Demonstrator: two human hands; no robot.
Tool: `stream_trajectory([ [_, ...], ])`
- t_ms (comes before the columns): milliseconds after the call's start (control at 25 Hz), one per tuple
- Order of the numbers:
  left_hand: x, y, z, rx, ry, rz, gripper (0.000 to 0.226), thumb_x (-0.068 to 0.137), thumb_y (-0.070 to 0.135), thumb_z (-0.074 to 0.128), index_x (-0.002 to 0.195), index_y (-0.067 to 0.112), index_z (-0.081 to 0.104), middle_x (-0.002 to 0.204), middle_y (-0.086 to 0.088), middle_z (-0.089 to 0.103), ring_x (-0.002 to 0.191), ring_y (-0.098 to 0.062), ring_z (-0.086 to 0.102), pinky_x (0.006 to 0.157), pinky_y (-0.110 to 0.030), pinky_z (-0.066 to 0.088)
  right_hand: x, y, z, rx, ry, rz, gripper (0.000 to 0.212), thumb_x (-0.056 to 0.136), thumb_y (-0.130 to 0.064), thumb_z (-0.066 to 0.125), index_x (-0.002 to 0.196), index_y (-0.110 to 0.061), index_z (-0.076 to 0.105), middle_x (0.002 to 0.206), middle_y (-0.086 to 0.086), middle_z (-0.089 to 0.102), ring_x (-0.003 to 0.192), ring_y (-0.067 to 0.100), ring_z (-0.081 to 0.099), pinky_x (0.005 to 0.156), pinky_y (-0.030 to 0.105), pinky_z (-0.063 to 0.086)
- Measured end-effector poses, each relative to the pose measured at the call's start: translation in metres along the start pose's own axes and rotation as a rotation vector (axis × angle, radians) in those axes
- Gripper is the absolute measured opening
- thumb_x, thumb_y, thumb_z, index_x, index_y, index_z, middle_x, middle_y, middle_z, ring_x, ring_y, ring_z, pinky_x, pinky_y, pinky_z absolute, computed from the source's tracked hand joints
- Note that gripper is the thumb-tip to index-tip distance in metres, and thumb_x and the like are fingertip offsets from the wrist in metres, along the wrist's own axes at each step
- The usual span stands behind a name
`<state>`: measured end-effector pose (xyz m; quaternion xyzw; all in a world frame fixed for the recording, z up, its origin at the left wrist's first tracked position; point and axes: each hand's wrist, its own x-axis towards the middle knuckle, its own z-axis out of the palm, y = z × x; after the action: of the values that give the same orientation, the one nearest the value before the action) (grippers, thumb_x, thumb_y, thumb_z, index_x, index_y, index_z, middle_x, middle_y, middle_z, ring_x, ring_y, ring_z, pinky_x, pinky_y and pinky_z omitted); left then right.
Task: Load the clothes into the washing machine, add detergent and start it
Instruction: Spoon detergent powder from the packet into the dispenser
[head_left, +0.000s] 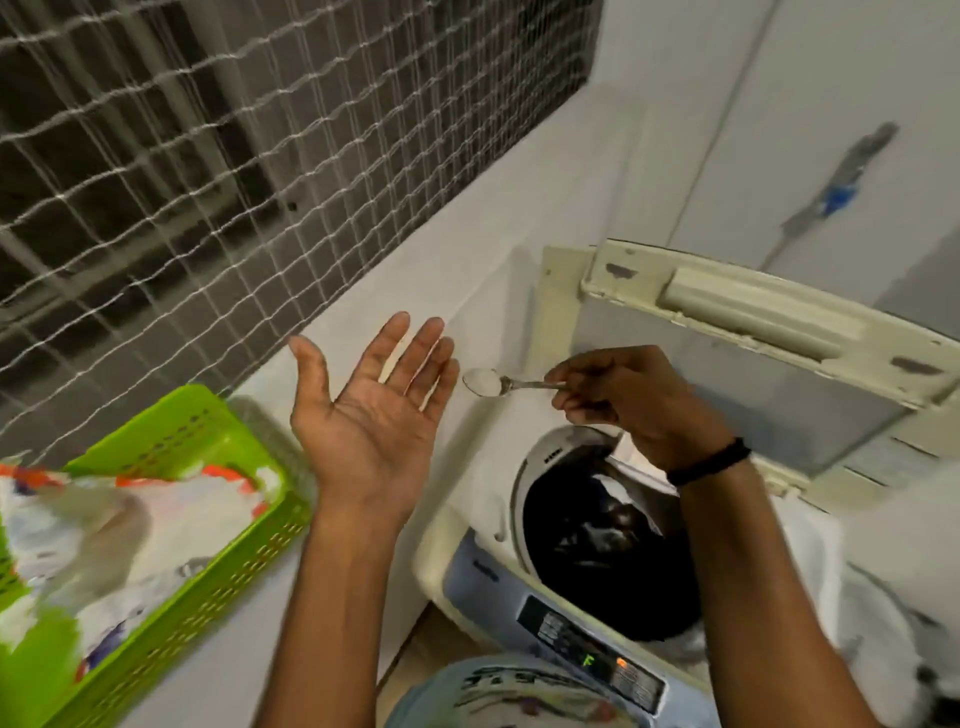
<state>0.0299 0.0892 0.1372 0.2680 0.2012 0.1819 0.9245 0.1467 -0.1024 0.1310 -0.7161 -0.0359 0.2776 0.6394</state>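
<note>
- Gripping the handle of a metal teaspoon (511, 384), the right hand (618, 395) is seen with its fingers and thumb curled round the handle's end.
- White powder (480, 382) is carried in the spoon's bowl, which is pointed to the left.
- A black wristband (711, 462) is worn on the right wrist.
- The left hand (374, 405) is held flat and palm up, fingers straight and a little spread, with nothing in it; its fingertips are just beside the spoon's bowl, and no contact can be made out.
- A top-loading washing machine (467, 499) is placed below the right forearm, with its lid (753, 332) raised behind the hand.
- Dark clothes (597, 540) are seen lying inside the drum.
- A green character is lit on the control panel (592, 654) at the machine's near edge.
- A green perforated basket (208, 467) is set on the ledge to the left of the machine, and a blurred white packet (130, 519) with orange and blue print is held in it.
- White netting (182, 156) is stretched over the window grille above the ledge.
</note>
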Motion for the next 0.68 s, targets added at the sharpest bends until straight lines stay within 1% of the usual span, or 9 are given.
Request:
stream_trajectory([
  [160, 0.051, -0.076, 0.000, -0.024, 0.046, -0.292, 0.083, 0.084, 0.074, 0.051, 0.134, 0.008, 0.059, 0.133, -0.020, 0.062, 0.127, -0.035, 0.057, 0.110, -0.046, 0.042, 0.014, 0.044, -0.061, 0.068, 0.184, 0.088, 0.026, 0.091, 0.017, 0.042, 0.096, 0.011, 0.066, 0.064, 0.015, 0.065, 0.048, 0.011, 0.063, 0.054, 0.018, 0.056],
  [320, 0.096, -0.167, -0.016, 0.042, 0.166, -0.539, 0.084, 0.082, 0.074, 0.052, 0.130, 0.005, 0.061, 0.131, -0.021, 0.063, 0.117, -0.035, 0.061, 0.104, -0.044, 0.046, 0.028, 0.103, -0.115, 0.206, 0.369, 0.166, 0.027, 0.093, 0.016, 0.042, 0.087, 0.006, 0.067, 0.072, 0.015, 0.062, 0.054, 0.013, 0.065, 0.053, 0.018, 0.053],
  [400, 0.114, -0.212, -0.027, 0.091, 0.216, -0.651, 0.087, 0.083, 0.075, 0.050, 0.133, 0.005, 0.059, 0.128, -0.022, 0.065, 0.113, -0.036, 0.062, 0.097, -0.044, 0.050, 0.037, 0.134, -0.138, 0.249, 0.461, 0.229, 0.026, 0.093, 0.015, 0.042, 0.087, 0.005, 0.066, 0.073, 0.013, 0.063, 0.051, 0.009, 0.066, 0.049, 0.016, 0.053],
  [480, 0.128, -0.250, -0.039, 0.154, 0.252, -0.742, 0.088, 0.084, 0.075, 0.047, 0.135, 0.005, 0.057, 0.127, -0.022, 0.064, 0.109, -0.036, 0.062, 0.091, -0.044, 0.052, 0.047, 0.165, -0.156, 0.256, 0.550, 0.292, 0.022, 0.093, 0.013, 0.045, 0.089, 0.007, 0.066, 0.073, 0.014, 0.065, 0.047, 0.007, 0.064, 0.048, 0.016, 0.054],
  [560, 0.138, -0.281, -0.048, 0.205, 0.292, -0.813, 0.086, 0.086, 0.075, 0.046, 0.137, 0.006, 0.054, 0.128, -0.023, 0.060, 0.108, -0.036, 0.059, 0.091, -0.044, 0.051, 0.055, 0.197, -0.167, 0.245, 0.631, 0.335, 0.017, 0.092, 0.010, 0.050, 0.096, 0.011, 0.067, 0.072, 0.018, 0.064, 0.046, 0.010, 0.061, 0.049, 0.017, 0.054],
  [640, 0.144, -0.304, -0.057, 0.234, 0.351, -0.864, 0.084, 0.086, 0.073, 0.048, 0.140, 0.009, 0.050, 0.131, -0.024, 0.052, 0.114, -0.036, 0.055, 0.094, -0.046, 0.049, 0.063, 0.227, -0.170, 0.217, 0.699, 0.373, 0.015, 0.091, 0.006, 0.057, 0.095, 0.008, 0.070, 0.070, 0.017, 0.066, 0.048, 0.011, 0.060, 0.051, 0.016, 0.055],
  [680, 0.147, -0.314, -0.061, 0.240, 0.378, -0.880, 0.084, 0.086, 0.073, 0.049, 0.142, 0.011, 0.047, 0.136, -0.024, 0.047, 0.120, -0.037, 0.052, 0.097, -0.047, 0.047, 0.065, 0.238, -0.168, 0.196, 0.726, 0.384, 0.014, 0.092, 0.004, 0.058, 0.092, 0.004, 0.072, 0.067, 0.013, 0.068, 0.048, 0.010, 0.060, 0.052, 0.016, 0.055],
])
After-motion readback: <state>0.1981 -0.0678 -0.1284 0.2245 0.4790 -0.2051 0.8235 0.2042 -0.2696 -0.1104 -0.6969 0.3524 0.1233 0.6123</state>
